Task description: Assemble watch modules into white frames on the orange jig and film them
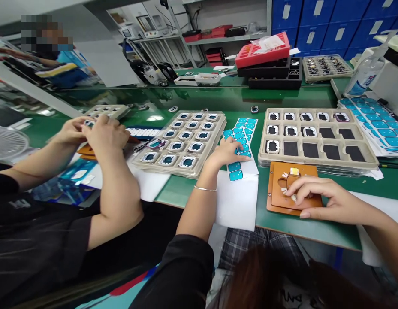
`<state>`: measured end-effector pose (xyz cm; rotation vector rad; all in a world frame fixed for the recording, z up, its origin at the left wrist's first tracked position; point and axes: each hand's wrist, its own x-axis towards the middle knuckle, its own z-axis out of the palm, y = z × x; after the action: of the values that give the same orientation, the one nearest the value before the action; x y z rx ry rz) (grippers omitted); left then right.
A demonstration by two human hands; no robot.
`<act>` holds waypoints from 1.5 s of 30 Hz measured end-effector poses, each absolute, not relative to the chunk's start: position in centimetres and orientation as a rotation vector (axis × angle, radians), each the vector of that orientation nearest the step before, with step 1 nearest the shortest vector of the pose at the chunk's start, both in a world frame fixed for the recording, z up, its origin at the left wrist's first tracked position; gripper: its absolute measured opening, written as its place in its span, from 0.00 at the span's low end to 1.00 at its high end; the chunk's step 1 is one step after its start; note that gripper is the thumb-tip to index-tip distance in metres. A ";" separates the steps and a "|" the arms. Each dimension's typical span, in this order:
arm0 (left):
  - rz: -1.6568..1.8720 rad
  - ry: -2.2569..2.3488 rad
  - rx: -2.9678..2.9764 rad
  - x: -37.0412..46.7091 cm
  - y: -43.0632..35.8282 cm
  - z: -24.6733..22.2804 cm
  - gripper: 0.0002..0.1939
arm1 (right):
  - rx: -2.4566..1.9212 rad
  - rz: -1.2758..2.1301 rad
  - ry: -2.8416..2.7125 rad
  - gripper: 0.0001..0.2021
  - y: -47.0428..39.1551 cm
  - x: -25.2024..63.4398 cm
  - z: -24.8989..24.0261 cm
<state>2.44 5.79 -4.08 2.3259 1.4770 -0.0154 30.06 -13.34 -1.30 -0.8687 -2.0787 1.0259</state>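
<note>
The left hand rests, fingers parted, on the blue stickers; the right hand curls over the orange block near the worktop edge, any grip unclear; a careless tug could crease the stickers.

The right hand hides part of the orange fixture from us. Far left of it, the left edge crops a fan; beyond it, rightward, we cannot read the label on a bottle.
</note>
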 end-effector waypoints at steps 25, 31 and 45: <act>0.502 1.546 2.226 3.6 5.2 -3.5 0.23 | -1.185 -0.140 -2.423 0.14 -6.5 29.4 0.2; 1.677 0.961 2.226 4.7 3.7 -2.2 0.06 | -1.386 0.162 -2.430 0.10 -3.5 27.5 0.0; 0.963 -0.130 2.758 9.6 -2.2 -4.3 0.13 | -1.302 0.648 -1.557 0.16 -9.2 31.9 -0.8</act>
<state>9.55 -2.17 -4.26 2.7583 -0.1303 0.9626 31.87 -9.21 -0.85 -1.3022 -1.5571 0.6476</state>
